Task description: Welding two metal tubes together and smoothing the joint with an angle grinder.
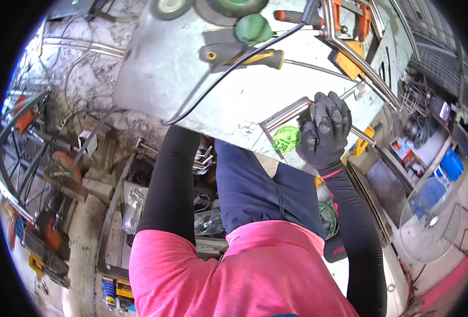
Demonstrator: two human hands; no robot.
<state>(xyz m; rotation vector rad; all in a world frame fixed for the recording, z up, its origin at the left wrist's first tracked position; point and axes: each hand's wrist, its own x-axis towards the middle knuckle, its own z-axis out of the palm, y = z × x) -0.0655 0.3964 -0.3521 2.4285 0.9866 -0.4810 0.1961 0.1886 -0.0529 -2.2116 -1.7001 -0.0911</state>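
Observation:
My right hand [326, 127], in a dark grey work glove, rests at the near right of the pale metal tabletop [160, 79]. Its fingers are curled together over the end of a short shiny metal tube [287, 115], and the palm side is hidden. Beside the fingers lies a round bright green tag [286, 138] with dark markings. My left forearm [173, 174], in a black sleeve, reaches to the table's near edge. The left hand is out of sight beyond that edge.
A grey-and-yellow power tool [244, 55], a black cable [228, 71], a green cloth-like lump [253, 29] and wheels [234, 6] lie on the table. Bent metal tubing [368, 68] and orange clamps [364, 24] stand at right. A wire-caged fan [429, 219] is farther right.

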